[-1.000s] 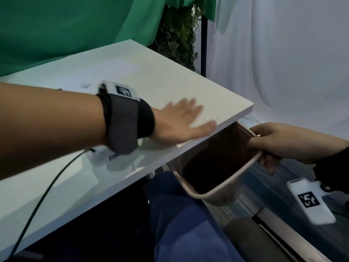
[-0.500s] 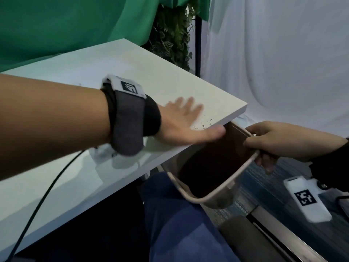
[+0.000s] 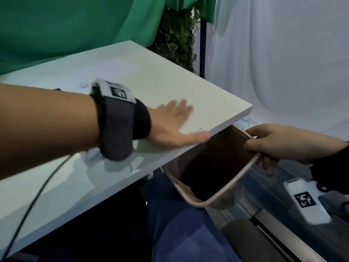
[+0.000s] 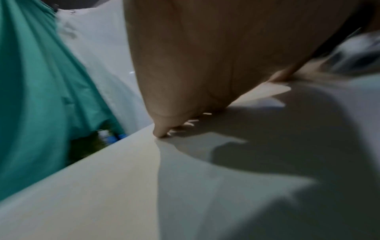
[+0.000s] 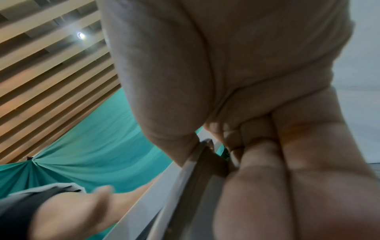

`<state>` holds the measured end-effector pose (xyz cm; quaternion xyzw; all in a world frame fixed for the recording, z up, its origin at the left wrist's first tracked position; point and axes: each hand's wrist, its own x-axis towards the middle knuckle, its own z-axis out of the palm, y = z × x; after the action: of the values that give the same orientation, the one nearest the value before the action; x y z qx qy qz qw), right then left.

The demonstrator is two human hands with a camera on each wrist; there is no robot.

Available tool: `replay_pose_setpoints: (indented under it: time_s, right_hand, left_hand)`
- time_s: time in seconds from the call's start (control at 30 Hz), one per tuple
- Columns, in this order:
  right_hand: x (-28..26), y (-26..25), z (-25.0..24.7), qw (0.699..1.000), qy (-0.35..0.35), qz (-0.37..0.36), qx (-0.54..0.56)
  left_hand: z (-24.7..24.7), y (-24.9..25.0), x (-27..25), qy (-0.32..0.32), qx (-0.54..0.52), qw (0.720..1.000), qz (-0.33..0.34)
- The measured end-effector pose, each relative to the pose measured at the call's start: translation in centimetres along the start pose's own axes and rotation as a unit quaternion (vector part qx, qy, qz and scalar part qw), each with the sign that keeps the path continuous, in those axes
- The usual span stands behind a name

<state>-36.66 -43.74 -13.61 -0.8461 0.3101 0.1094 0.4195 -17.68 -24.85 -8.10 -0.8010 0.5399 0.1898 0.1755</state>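
Observation:
My left hand (image 3: 174,125) lies flat on the white table (image 3: 143,87), fingers straight, its thumb at the table's near edge. A few small dark crumbs (image 3: 201,127) lie on the top just beyond the thumb. Below that edge hangs a beige bin (image 3: 194,200) with a dark inside, tilted toward the table. My right hand (image 3: 272,146) grips its rim on the right side, thumb on top and fingers curled underneath. The right wrist view shows the same grip on the rim (image 5: 197,164). In the left wrist view the palm (image 4: 185,65) rests on the tabletop (image 4: 102,186).
A green cloth (image 3: 66,25) hangs behind the table, with a leafy plant (image 3: 175,40) and a white backdrop (image 3: 283,53) to the right. A black cable (image 3: 37,193) runs down over the table's near edge. Blue trouser legs (image 3: 179,224) are under the table.
My left hand has slid back to the left along the tabletop, away from the corner; its thumb no longer reaches over the bin. The right hand still holds the bin rim.

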Motion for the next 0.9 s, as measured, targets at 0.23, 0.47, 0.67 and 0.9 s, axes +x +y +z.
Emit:
replay_pose_setpoints:
  time_s: [0.23, 0.47, 0.67, 0.9]
  right_hand:
    - [0.5, 0.4, 0.2, 1.000, 0.002, -0.024, -0.010]
    - [0.2, 1.3, -0.5, 1.000, -0.001, -0.001, -0.006]
    - [0.7, 0.8, -0.2, 1.000, 0.000, 0.006, -0.006]
    - [0.4, 0.4, 0.2, 0.999, 0.009, -0.024, -0.023]
  left_hand:
    - [0.6, 5.4, -2.4, 0.074, -0.042, 0.981, 0.176]
    - [1.7, -9.3, -4.7, -0.012, -0.031, 0.991, -0.131]
    - [2.5, -5.4, -3.2, -0.018, -0.076, 0.990, -0.121]
    - [1.6, 7.4, -2.5, 0.025, -0.103, 0.985, 0.137]
